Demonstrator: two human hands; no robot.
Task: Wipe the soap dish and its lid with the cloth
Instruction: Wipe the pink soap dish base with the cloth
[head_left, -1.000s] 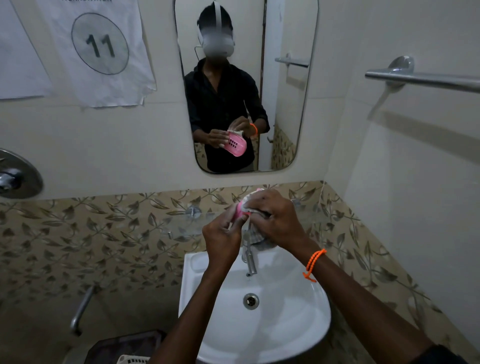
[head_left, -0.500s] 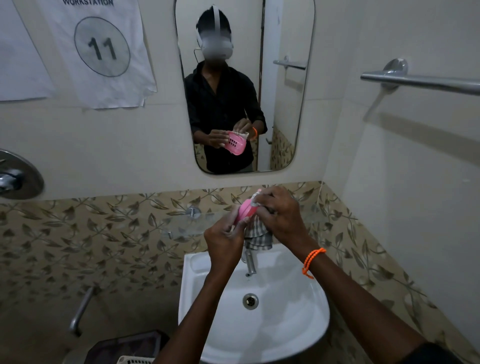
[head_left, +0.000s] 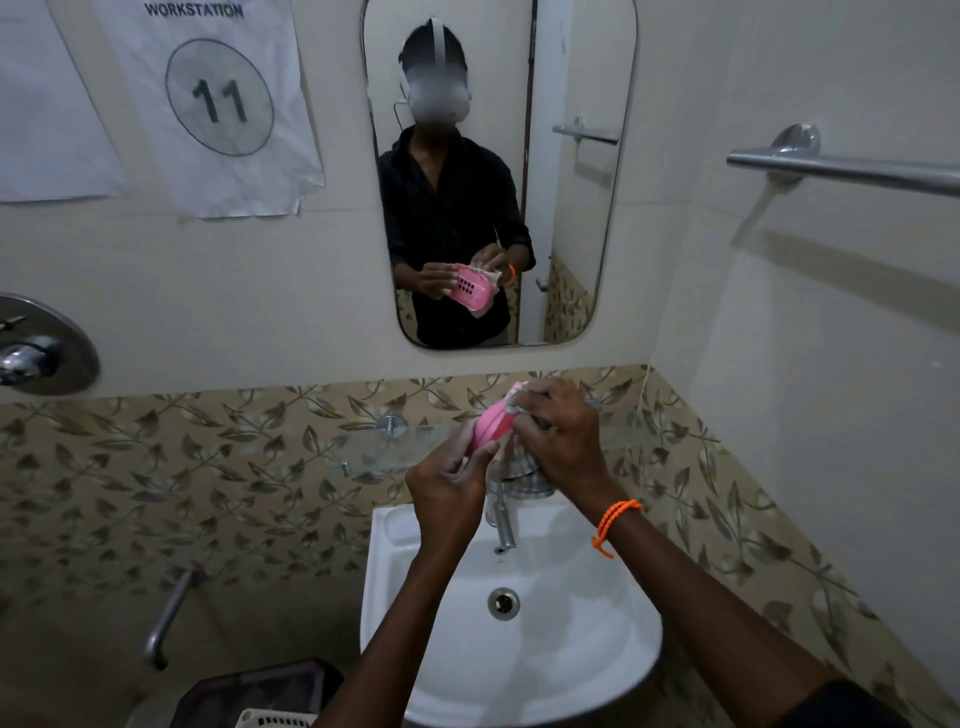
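Note:
My left hand (head_left: 451, 486) grips a pink soap dish (head_left: 492, 425) by its lower end, held above the sink. My right hand (head_left: 558, 431) presses a checked grey cloth (head_left: 524, 470) against the dish's upper right side, and the cloth hangs down below the hand. The mirror (head_left: 498, 171) shows the dish's slotted pink underside between both hands. A separate lid is not visible.
A white sink (head_left: 395, 592) with a chrome tap (head_left: 503, 522) lies below my hands. A glass shelf (head_left: 395, 449) runs along the leaf-patterned tiles. A metal towel bar (head_left: 841, 169) sticks out at the right; a dark bin (head_left: 249, 693) stands low left.
My right hand has slid the cloth slightly along the dish's top, and more of the pink dish shows. Both hands stay above the tap.

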